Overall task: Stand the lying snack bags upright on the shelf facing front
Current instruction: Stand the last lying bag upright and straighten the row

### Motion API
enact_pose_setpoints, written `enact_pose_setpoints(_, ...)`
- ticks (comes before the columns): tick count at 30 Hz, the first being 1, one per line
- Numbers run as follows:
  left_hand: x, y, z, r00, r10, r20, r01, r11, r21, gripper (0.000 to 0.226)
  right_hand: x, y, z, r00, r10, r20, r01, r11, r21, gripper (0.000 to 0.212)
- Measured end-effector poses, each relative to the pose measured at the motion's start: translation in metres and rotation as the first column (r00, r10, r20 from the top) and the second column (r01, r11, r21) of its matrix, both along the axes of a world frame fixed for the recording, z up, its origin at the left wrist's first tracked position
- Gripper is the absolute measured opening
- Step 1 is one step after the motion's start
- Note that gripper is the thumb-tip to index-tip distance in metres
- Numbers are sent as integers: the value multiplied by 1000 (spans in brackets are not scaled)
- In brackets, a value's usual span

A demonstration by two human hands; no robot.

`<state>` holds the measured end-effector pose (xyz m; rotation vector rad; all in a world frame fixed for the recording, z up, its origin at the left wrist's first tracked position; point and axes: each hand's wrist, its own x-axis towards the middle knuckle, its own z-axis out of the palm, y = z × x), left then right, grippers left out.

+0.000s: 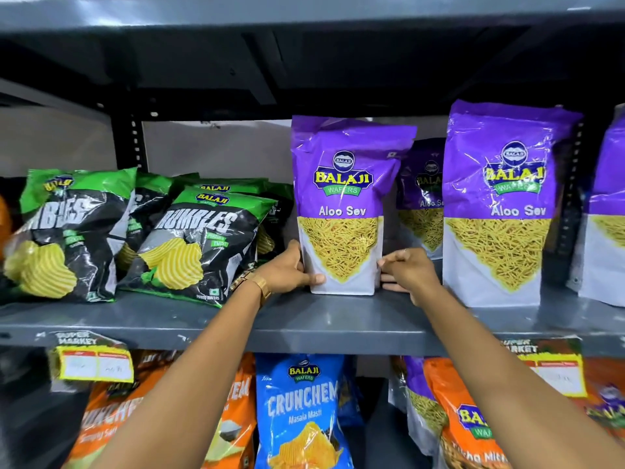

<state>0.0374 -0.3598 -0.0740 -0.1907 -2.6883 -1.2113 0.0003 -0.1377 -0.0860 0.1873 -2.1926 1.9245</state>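
Observation:
A purple Aloo Sev bag stands upright on the grey shelf, label facing front. My left hand grips its lower left side, thumb on the front. My right hand rests at its lower right edge, fingers loosely spread and touching the bag. A second Aloo Sev bag stands upright to the right, and a third stands behind, between the two. Green and black Rumbles bags lean back on the left of the shelf.
Another Rumbles bag leans at the far left. Part of one more purple bag shows at the right edge. Below hang price tags and a lower row with a blue Crunchem bag and orange bags.

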Motion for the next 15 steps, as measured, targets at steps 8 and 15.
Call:
enact_pose_setpoints(8,34,18,-16,993,86,-85,-66,974,216,48,24,8,-16,997,14,-76,-18,999,-40,7)
enact_pose_setpoints(15,42,33,-34,949,228,-218,-144,927,345,54,32,8,-14,991,22,-133,-28,999,-46,34)
